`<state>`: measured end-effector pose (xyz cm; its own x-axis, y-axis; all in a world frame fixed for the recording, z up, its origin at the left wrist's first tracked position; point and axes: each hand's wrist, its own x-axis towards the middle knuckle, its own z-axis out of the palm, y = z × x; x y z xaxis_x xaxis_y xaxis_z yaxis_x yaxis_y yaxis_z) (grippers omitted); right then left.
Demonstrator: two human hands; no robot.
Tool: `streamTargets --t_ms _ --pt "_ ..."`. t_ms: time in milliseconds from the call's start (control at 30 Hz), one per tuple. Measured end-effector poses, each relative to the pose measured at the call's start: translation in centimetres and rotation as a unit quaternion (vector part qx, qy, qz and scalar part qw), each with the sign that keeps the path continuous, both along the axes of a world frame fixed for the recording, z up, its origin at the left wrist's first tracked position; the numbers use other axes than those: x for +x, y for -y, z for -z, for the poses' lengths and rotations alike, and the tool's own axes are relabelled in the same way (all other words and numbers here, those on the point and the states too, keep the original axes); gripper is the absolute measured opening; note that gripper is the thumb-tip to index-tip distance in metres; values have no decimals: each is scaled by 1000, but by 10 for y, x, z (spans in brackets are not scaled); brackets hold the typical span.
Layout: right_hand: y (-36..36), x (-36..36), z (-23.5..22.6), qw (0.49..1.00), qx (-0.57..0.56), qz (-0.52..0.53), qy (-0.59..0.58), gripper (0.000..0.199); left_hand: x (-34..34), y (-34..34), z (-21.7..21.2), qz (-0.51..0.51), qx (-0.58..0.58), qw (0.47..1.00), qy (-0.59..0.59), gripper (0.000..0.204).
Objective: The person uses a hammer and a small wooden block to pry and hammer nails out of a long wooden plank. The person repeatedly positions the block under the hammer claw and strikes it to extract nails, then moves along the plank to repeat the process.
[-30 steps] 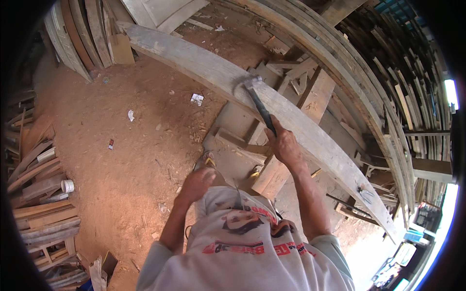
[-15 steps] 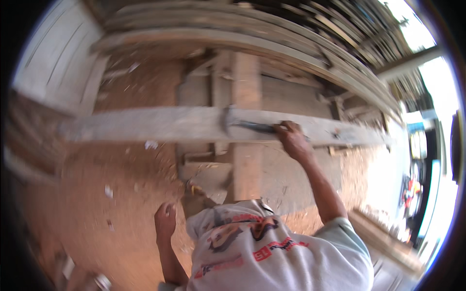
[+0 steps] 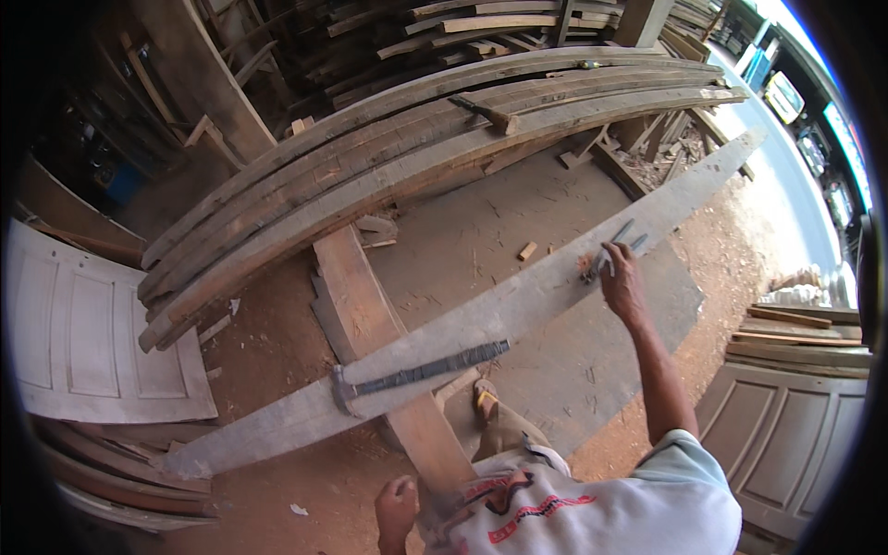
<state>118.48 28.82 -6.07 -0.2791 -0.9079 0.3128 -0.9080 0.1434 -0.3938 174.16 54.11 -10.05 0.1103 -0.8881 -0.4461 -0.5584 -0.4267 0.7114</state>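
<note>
A long grey wooden plank (image 3: 546,310) runs diagonally from lower left to upper right in front of me. On it lies a hammer (image 3: 430,368), its handle wrapped in dark tape, out of both hands. My right hand (image 3: 626,285) is over the plank's right half, fingers pinched down among small thin grey pieces (image 3: 624,231) beside a brown spot on the wood. What the fingertips grip is too small to make out. My left hand (image 3: 398,509) hangs low near my shirt, fingers curled closed; anything inside is hidden.
A brown board (image 3: 347,277) crosses beneath the plank. Beyond lie several long thick beams (image 3: 370,190), with a wooden-handled tool (image 3: 486,115) on them. Panelled doors stand at left (image 3: 102,324) and right (image 3: 786,435). Wood shavings and a grey sheet (image 3: 490,231) cover the ground.
My right hand has let go of the hammer, which now rests on the plank, and moved right along the wood to the small pieces. The view has turned; my left hand stays low and closed.
</note>
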Motion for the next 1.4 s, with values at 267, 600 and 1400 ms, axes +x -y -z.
streamTargets --t_ms 267,600,1400 --pt "5 -37 23 999 14 -31 1 31 -72 55 -8 50 -32 998 -1 32" --pt "241 24 -3 989 -75 -119 52 48 -99 14 -18 -34 57 997 37 34" --pt "42 199 -75 782 174 -499 329 47 -143 160 -148 72 -370 872 312 55"
